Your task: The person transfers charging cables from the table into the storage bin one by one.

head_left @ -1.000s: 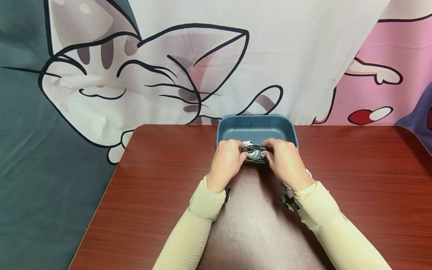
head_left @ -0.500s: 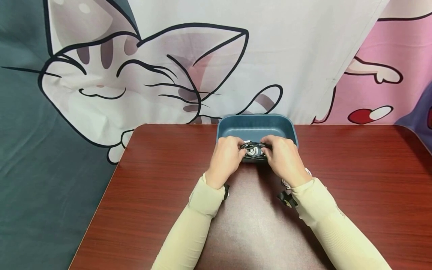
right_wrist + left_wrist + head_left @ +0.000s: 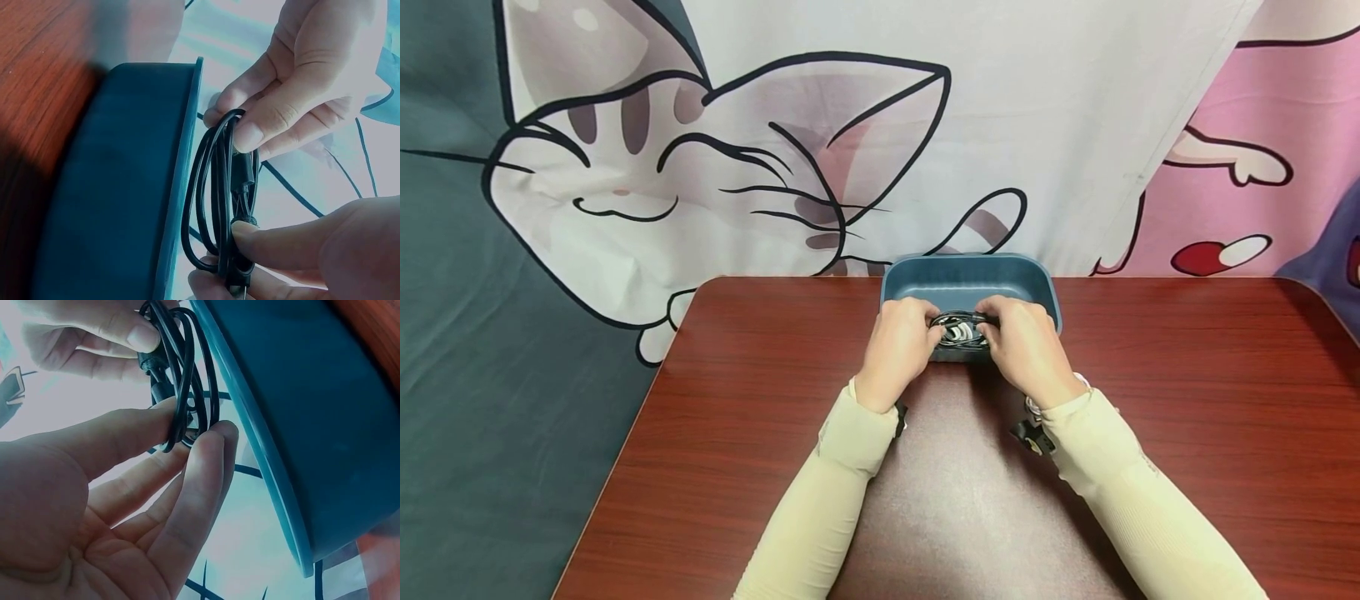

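A coiled black cable is held above the near rim of a blue-grey plastic box. My left hand pinches the left end of the coil between thumb and fingers. At the other end, my right hand grips the coil near its black connector. The right wrist view shows the loops of the black cable bundled just beside the outer wall of the box. Through the loops, a white coiled item shows inside the box; its kind is partly hidden.
The box stands at the far edge of a reddish-brown wooden table. Right behind that edge hangs a curtain printed with cartoon cats. A dark wrist device sits below the right wrist.
Both hands have shifted slightly farther away with the black cable, still holding it at both ends. The box has stayed in place.
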### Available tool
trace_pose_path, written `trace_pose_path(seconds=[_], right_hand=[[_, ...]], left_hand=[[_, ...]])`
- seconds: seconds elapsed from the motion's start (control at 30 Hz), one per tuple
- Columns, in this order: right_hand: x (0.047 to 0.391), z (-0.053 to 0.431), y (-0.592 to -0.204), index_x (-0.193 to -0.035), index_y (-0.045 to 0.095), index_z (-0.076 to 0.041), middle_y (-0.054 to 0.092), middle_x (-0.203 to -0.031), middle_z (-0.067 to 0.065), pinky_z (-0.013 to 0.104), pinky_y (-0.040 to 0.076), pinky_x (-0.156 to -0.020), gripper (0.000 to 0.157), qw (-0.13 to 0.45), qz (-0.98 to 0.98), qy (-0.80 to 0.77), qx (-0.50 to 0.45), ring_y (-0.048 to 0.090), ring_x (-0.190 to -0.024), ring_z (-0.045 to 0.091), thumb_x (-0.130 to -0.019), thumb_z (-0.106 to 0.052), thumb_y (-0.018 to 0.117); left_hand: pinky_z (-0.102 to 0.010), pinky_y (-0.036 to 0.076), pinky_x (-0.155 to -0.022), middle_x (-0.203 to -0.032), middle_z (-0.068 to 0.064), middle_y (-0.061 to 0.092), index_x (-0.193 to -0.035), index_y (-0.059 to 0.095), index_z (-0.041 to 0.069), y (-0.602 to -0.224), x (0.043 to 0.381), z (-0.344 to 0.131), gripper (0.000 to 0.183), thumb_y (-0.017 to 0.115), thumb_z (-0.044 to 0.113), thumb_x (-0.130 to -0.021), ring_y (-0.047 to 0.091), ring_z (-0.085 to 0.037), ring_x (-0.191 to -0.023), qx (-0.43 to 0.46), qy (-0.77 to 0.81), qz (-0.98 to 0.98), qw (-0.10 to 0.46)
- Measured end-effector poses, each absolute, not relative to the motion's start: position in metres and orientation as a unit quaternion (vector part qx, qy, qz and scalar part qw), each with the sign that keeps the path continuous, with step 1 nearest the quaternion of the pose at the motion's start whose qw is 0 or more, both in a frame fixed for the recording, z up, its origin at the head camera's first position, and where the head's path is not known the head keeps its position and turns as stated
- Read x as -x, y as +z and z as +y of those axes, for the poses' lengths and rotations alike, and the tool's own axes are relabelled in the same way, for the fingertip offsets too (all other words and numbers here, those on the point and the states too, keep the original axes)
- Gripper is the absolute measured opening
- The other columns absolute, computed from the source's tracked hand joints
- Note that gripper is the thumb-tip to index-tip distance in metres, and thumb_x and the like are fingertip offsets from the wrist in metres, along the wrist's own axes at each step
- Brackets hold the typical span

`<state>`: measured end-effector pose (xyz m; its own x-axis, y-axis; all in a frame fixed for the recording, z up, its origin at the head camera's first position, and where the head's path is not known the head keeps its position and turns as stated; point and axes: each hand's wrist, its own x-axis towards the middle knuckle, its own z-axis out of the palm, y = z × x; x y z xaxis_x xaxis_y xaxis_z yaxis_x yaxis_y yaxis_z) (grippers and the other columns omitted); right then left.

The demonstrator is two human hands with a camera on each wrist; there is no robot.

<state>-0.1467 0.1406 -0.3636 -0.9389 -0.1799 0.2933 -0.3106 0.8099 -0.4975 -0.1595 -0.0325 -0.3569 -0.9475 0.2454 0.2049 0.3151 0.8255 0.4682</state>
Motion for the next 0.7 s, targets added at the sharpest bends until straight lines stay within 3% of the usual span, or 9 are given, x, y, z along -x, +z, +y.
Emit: trace_pose_path(seconds=[0.7], right_hand=[[0.160, 0.136, -0.362, -0.112, 0.070, 0.003, 0.073, -0.107, 0.018, 0.055, 0.051, -0.084, 0.020, 0.094, -0.947, 0.281, -0.124, 0.067, -0.103, 0.039, -0.092, -0.002, 0.068]], left_hand=[[-0.031, 0.055, -0.075, -0.099, -0.001, 0.076, -0.104, 0.080, 0.012, -0.354, 0.170, -0.036, 0.013, 0.073, 0.015, -0.092, 0.071, -0.017, -0.087, 0.136, -0.254, -0.957, 0.040]])
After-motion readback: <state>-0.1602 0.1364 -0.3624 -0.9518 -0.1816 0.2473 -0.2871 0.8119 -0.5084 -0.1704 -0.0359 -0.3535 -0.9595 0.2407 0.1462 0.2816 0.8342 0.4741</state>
